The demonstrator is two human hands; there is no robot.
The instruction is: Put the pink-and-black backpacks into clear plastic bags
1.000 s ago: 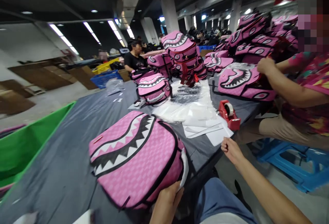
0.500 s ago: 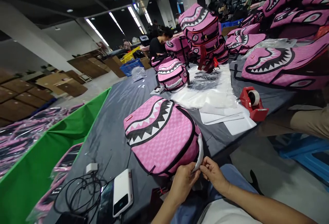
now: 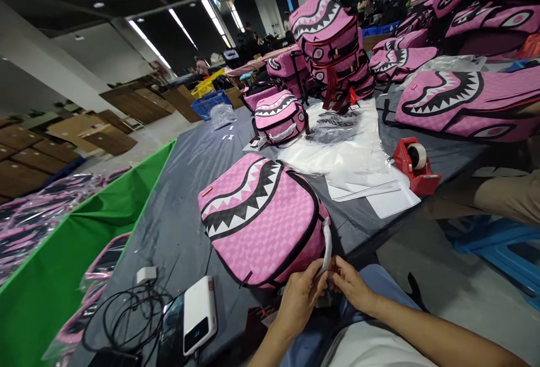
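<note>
A pink checkered backpack (image 3: 259, 221) with a shark-mouth print lies flat on the grey table (image 3: 181, 176) in front of me. A white wrapped strip (image 3: 327, 246) hangs off its near right edge. My left hand (image 3: 300, 295) and my right hand (image 3: 352, 285) meet at the lower end of that strip, both with fingers pinched on it. My forearms come in from the bottom of the view.
A red tape dispenser (image 3: 415, 164), white paper sheets (image 3: 379, 195) and clear plastic bags (image 3: 340, 142) lie beyond. Stacks of the same pink backpacks (image 3: 333, 41) fill the far and right side. A white power bank (image 3: 199, 313) with cables lies near left; a green bin (image 3: 76, 254) stands left.
My right hand came from the table's right edge to join my left hand at the white strip. The view swung left and down, and the co-worker at right left the frame.
</note>
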